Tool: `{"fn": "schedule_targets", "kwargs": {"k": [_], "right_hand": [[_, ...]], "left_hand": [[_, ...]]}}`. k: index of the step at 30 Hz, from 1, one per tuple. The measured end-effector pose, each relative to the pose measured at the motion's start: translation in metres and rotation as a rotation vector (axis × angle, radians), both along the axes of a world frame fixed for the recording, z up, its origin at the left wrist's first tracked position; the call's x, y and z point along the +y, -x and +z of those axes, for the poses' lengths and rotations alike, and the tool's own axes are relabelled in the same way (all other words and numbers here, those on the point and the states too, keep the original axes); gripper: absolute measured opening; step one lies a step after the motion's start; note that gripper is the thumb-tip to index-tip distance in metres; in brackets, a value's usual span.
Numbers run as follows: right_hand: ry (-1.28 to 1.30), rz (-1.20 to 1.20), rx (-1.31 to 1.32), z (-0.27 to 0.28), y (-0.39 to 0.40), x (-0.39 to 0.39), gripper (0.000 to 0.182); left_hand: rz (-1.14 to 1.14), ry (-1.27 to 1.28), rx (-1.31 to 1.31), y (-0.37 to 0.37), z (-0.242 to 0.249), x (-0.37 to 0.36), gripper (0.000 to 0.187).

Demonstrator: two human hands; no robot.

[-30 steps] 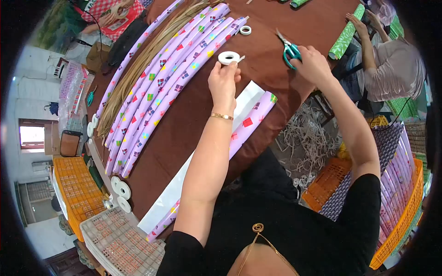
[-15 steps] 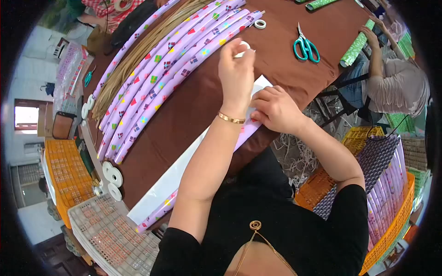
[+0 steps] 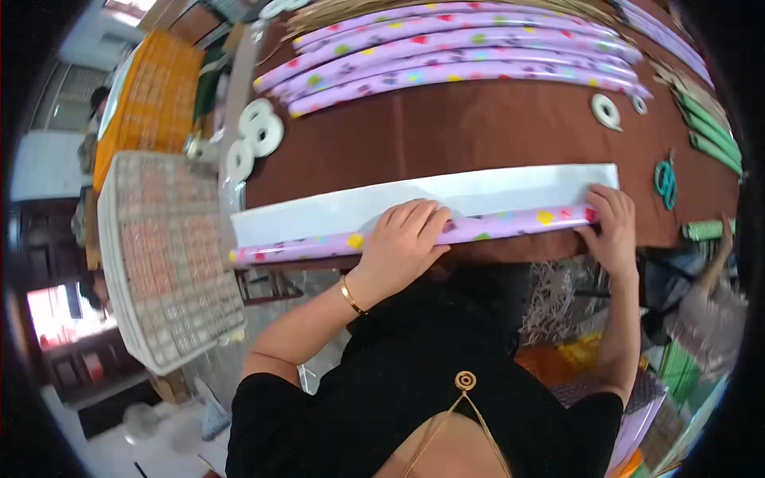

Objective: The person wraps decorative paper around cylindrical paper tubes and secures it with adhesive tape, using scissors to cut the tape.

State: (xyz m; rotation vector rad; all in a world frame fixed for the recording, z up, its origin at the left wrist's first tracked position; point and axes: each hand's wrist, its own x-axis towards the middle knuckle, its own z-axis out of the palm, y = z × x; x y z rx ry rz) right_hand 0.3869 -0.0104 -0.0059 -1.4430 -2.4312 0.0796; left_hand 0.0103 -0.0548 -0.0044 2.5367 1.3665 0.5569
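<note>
A sheet of purple wrapping paper, printed with colourful gift shapes, lies partly rolled up near the table's front edge. Its roll [image 3: 510, 226] faces me, and the white underside [image 3: 518, 185] stretches flat behind it. My left hand [image 3: 402, 243] is wrapped over the middle of the roll, fingers curled and pressing down. At the right end, my right hand [image 3: 612, 227] grips the roll between thumb and fingers, close to the sheet's corner. A white tape roll [image 3: 606, 111] lies farther back on the brown tablecloth, with a smaller ring [image 3: 638, 104] beside it.
Several finished purple rolls [image 3: 462, 68] lie across the back. Teal scissors [image 3: 665, 183] rest at the right, near green rolls [image 3: 709, 135]. White tape rolls [image 3: 261, 131] sit by the left edge. A stacked pale basket [image 3: 171, 263] stands left; a co-worker [image 3: 709, 319] sits right.
The view has turned. My left hand has let go of the white tape roll, now on the table, and come down onto the paper roll. My right hand is at the roll's right end.
</note>
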Motion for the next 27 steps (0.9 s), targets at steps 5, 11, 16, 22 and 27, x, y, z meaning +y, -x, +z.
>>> {"fn": "schedule_targets", "kwargs": {"k": [5,11,16,22,27], "right_hand": [[-0.101,-0.150,-0.162,-0.005,-0.044,0.011,0.042],[-0.162,-0.352,-0.335,-0.015,-0.103,0.010,0.051],[-0.015,-0.345,-0.094,-0.018,-0.044,0.020,0.040],[0.028,-0.084,0.091,0.006,0.134,0.013,0.030],[0.054,0.072,0.128,0.011,0.179,0.020,0.027]], "left_hand": [[0.164,-0.048,0.046,0.073,-0.002,-0.030,0.054],[0.286,-0.107,0.047,0.114,-0.009,-0.043,0.055],[0.260,-0.067,-0.008,0.098,-0.007,-0.036,0.058],[0.139,-0.082,-0.024,0.047,-0.004,-0.006,0.065],[0.094,-0.088,-0.060,0.030,-0.012,0.007,0.066]]}}
